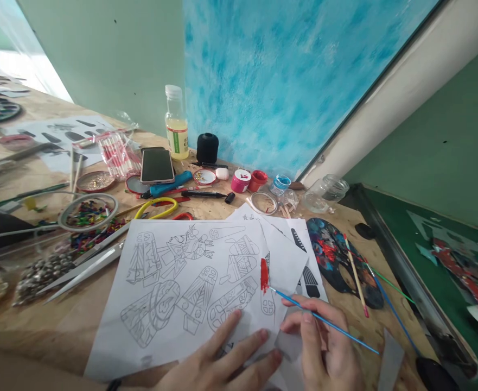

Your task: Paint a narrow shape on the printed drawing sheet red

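The right hand (324,347) grips a thin blue paintbrush (324,320), its tip at a red painted patch (264,275) on the line drawing (182,288). The left hand (226,364) lies flat with fingers spread, pressing the sheet onto the desk (68,326).

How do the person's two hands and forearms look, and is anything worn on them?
Both the left hand and right hand are bare, without gloves or visible rings. No sleeves reach the visible forearms. A thin dark band sits at the left wrist; nails are short and unpainted.
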A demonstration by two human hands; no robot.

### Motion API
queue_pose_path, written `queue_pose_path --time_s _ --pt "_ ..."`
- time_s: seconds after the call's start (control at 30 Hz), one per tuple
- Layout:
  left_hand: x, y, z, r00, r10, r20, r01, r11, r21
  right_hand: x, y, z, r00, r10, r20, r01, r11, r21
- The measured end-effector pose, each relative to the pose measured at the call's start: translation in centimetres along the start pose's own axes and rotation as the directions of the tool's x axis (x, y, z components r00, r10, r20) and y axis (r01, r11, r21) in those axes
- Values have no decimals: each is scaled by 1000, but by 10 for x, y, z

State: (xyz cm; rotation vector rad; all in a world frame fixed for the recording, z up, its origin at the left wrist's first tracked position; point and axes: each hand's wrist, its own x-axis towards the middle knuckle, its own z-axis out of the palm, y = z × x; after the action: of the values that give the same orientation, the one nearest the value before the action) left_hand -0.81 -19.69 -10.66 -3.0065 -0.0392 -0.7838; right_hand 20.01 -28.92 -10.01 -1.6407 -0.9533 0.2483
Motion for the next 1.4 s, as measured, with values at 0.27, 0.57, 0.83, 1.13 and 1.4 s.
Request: queue_pose_path --time_s 0.27,0.57,0.83,1.13,1.4 --pt "-2 0 0 999 7 42 -8 999 36 -1 -1 -1 1000 -24 -10 25 1000 15" --pt "2 -2 -5 999 2 44 -3 999 44 0 -4 -1 999 -47 -25 47 999 9" --pt "0 0 -2 1000 2 -6 -2 1000 5 1 -8 0 998 -67 -16 67 998 5" --pt "0 -1 -2 1000 4 4 -4 1000 -3 2 -7 -3 999 -55 3 55 998 -5" --pt "1 0 -3 1000 -6 5 6 1000 -24 2 -8 -3 1000 -29 0 29 1000 -12"
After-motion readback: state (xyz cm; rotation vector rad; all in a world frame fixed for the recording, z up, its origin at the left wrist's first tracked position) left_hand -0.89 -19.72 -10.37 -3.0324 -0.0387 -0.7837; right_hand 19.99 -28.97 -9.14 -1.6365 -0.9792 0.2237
